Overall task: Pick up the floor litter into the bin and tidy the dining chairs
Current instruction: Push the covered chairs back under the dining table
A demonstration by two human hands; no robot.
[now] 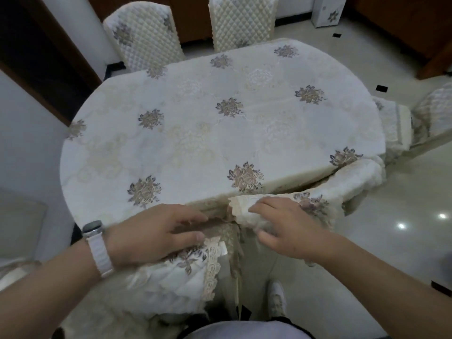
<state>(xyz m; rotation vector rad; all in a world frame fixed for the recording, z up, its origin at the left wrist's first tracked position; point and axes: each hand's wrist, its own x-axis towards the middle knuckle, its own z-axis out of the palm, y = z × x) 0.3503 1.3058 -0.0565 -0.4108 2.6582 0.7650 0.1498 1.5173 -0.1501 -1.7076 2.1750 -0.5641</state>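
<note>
The left hand [151,237] lies over the top of the near chair [176,277], fingers on the far side of its brown rail and thumb on the near side, clasping it. A watch [93,227] sits on that wrist. Just to its right, the right hand [286,226] grips a bunched fold of quilted cover [254,211], fingers curled into it. The cloth-draped worktop [195,123] starts right beyond both hands and blocks the chair's way forward. Two chairs [144,35] [242,20] stand past its far edge, well away, and another chair [435,111] far off to the right, cut by the frame. Below the right hand, a shoe [276,299] stands on the glossy floor [403,204]. Motion blur smears the left fingers, and the near chair's seat and legs are hidden.
</note>
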